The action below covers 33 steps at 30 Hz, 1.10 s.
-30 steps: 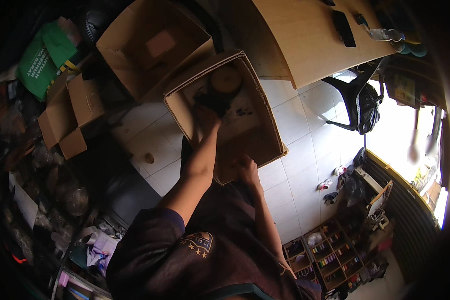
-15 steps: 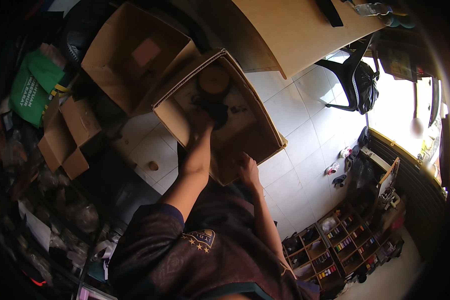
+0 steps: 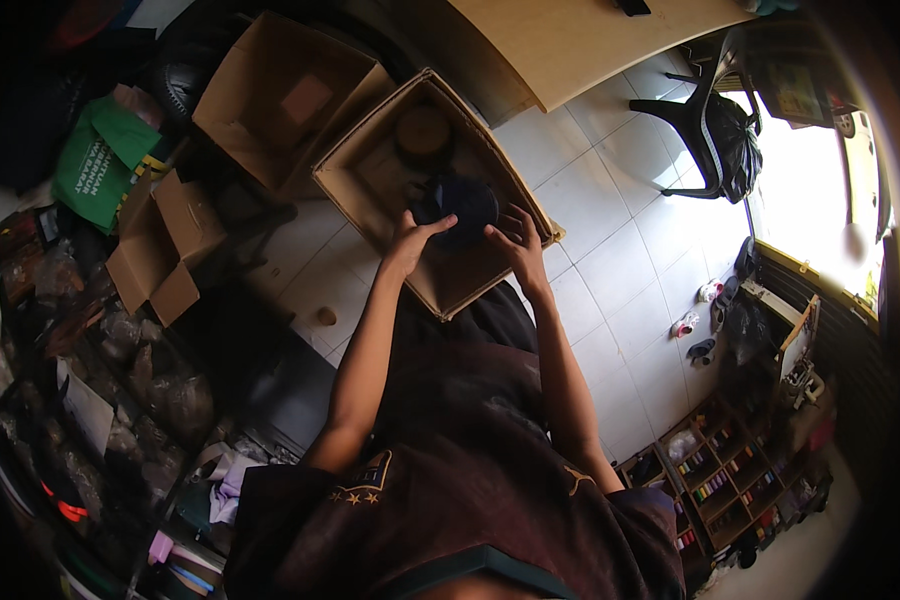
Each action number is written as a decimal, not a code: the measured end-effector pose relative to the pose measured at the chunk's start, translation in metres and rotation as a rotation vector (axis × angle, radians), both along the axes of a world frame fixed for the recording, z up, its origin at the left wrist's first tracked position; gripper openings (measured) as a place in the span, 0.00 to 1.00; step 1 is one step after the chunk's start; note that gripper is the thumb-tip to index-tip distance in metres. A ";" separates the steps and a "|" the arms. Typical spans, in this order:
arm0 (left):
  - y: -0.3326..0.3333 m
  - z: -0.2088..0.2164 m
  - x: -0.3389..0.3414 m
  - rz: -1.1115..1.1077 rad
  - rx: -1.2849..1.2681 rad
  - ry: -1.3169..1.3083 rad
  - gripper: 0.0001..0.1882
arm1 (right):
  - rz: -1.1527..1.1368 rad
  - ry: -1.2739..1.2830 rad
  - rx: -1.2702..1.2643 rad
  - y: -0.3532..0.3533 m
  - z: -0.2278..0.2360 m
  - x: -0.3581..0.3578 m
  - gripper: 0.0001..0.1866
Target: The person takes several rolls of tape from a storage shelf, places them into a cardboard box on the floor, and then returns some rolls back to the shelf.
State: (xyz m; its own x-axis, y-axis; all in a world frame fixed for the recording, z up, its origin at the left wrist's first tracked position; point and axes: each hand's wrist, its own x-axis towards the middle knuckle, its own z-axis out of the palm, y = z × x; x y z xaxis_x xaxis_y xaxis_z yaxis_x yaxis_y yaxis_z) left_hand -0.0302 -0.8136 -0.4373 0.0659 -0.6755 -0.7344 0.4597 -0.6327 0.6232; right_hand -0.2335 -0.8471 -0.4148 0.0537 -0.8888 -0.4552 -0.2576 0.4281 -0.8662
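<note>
Open carton (image 3: pixel 355 205), dark cap-like item (image 3: pixel 468 200) within, both hands on or at it.
Left hand (image 3: pixel 410 243): thumb laid over the item's near edge, fingers mostly hidden, item held. Right hand (image 3: pixel 518 245): half open, fingers parted, at the item's right edge; grip cannot be told. Carton's far end: round tan-topped object (image 3: pixel 423 135), shadowed. Hands and item block part of the carton's interior. Left: small open carton (image 3: pixel 185 225); larger open carton (image 3: pixel 240 105), close against the first; green bag (image 3: pixel 105 165). Right, beyond tiled floor (image 3: pixel 610 200): pale wooden tabletop (image 3: pixel 590 50), black chair (image 3: pixel 705 150), black plastic bag (image 3: pixel 738 150).
</note>
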 end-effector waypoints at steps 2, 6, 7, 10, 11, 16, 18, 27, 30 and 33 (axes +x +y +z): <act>0.014 0.018 -0.006 0.079 -0.033 0.013 0.29 | 0.181 -0.185 0.100 -0.017 0.037 0.002 0.25; 0.036 0.050 -0.009 0.245 -0.167 0.275 0.13 | 0.331 -0.083 -0.070 -0.044 0.092 0.001 0.19; 0.044 0.053 -0.007 0.272 -0.175 0.262 0.13 | 0.395 0.072 -0.176 -0.055 0.115 -0.001 0.19; 0.068 0.067 -0.006 0.456 -0.283 0.216 0.11 | 0.407 -0.027 -0.350 -0.074 0.156 -0.007 0.20; 0.076 0.070 -0.006 0.253 -0.155 -0.180 0.14 | 0.396 -0.052 -0.390 -0.078 0.172 -0.006 0.21; 0.094 0.140 -0.011 -0.006 0.056 -0.947 0.26 | 0.561 -0.130 -0.470 -0.077 0.243 0.000 0.24; 0.097 0.188 -0.012 0.266 -0.353 -0.918 0.31 | 0.656 -0.161 -0.510 -0.067 0.269 0.004 0.25; 0.155 0.375 -0.022 0.145 -0.982 -1.217 0.25 | 1.081 -0.212 -0.817 0.024 0.364 0.020 0.21; 0.195 0.393 -0.033 0.249 -0.984 -1.334 0.19 | 0.975 -0.406 -0.855 0.063 0.386 0.017 0.18; 0.231 0.399 -0.053 0.357 -1.007 -1.149 0.19 | 0.953 -0.473 -0.836 0.105 0.402 0.010 0.17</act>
State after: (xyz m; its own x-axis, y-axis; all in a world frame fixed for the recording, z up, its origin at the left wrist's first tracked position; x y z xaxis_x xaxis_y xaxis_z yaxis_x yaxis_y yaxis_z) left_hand -0.0834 -0.5829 -0.0385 0.5092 -0.6658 0.5453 -0.5104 0.2765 0.8142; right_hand -0.2237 -0.7425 -0.0127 0.7992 -0.4179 0.4320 0.2361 -0.4426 -0.8651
